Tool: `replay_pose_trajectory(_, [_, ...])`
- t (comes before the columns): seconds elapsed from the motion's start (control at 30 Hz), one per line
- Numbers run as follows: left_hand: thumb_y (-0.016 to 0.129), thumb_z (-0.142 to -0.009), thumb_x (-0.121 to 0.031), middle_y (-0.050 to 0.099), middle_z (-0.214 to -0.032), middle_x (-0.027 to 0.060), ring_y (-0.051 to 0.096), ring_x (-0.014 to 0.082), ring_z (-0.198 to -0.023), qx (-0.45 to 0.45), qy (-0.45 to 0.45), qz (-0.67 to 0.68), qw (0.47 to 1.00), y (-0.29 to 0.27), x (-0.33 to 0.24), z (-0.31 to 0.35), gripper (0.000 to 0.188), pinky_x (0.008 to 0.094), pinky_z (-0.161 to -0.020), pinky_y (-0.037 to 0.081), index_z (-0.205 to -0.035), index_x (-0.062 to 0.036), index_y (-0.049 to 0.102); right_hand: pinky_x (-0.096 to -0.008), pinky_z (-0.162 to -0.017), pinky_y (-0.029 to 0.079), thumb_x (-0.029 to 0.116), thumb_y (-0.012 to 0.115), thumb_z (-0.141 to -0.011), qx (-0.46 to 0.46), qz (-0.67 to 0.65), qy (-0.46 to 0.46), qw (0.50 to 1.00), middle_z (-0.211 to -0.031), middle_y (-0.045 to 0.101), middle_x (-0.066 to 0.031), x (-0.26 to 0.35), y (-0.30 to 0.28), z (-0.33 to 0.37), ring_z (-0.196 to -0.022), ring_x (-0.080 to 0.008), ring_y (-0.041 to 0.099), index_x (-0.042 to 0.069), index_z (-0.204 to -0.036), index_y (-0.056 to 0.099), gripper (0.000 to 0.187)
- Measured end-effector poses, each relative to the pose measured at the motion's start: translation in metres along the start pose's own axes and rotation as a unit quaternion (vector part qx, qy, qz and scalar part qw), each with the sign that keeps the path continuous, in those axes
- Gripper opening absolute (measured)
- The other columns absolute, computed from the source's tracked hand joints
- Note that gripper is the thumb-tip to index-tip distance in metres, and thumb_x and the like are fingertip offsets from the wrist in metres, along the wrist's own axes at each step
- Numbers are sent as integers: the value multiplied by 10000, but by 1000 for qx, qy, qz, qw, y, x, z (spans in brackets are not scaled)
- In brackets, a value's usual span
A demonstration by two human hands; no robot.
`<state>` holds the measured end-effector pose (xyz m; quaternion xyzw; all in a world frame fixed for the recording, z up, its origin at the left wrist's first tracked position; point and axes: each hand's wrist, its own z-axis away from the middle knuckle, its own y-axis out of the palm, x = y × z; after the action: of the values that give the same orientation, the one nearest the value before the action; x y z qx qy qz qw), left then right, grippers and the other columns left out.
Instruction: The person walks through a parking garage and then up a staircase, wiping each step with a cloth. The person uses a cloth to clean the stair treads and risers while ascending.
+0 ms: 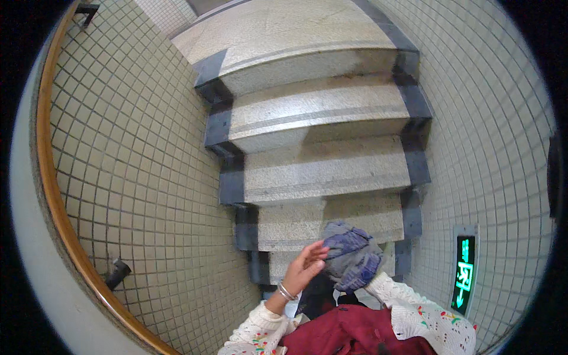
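A crumpled grey and blue-purple cloth (353, 254) is bunched at the end of my right arm, above the lower steps. It covers my right hand, so the fingers are hidden; the cream knitted right sleeve (393, 291) runs straight into it. My left hand (304, 269) is at the cloth's left edge, with its fingers stretched out and the tips at or very near the fabric. Nothing is gripped in it. A silver bangle (286, 291) circles the left wrist. Below my arms hangs a dark red garment or apron (346, 328).
Speckled stone stairs (325, 167) with dark side borders lead to a landing (290, 26). Tiled walls rise on both sides. A wooden handrail (46, 136) on metal brackets (118, 273) curves along the left. A lit green exit sign (464, 269) is on the right wall.
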<state>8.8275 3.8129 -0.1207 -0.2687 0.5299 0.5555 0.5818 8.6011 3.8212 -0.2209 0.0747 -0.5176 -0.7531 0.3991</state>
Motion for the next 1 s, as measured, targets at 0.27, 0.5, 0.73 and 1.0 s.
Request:
replay_pose_trajectory(0.27, [546,-972,-251,639,-1145,102,604,138,-1024,0,-117,-38,992,-83,-73,-60,379,289,-895,471,-1272,-21,516,-401,-965,420,529,481,-938,-109,106,-101,983,-1214,565,-151,86,90,-14,-1172,-277,507,134,-1310,471,543])
replay_pose_trajectory(0.5, [539,-977,-231,657,-1100,94,615,151,-1020,77,-46,-194,977,-83,-147,-130,341,283,-876,492,-1228,0,550,-402,-979,412,518,485,-941,-167,124,-226,952,-1250,547,-160,166,143,4,-1191,-288,500,141,-1330,467,542])
replay_pose_trajectory(0.73, [622,-884,-373,660,-1106,144,633,275,-1026,-11,53,-415,908,-140,-188,-266,531,371,-901,483,-1276,-29,522,-403,-994,404,507,488,-944,-200,130,-354,904,-1287,529,-169,275,151,-10,-1210,-300,494,148,-1350,462,543])
replay_pose_trajectory(1.0, [716,-758,-440,373,-1450,224,369,372,-1334,-178,42,-662,727,-239,-258,-504,934,411,-1087,325,-1443,0,258,-404,-1011,396,494,491,-948,-190,204,-478,833,-1329,509,-179,510,170,-92,-1232,-313,486,155,-1373,457,545])
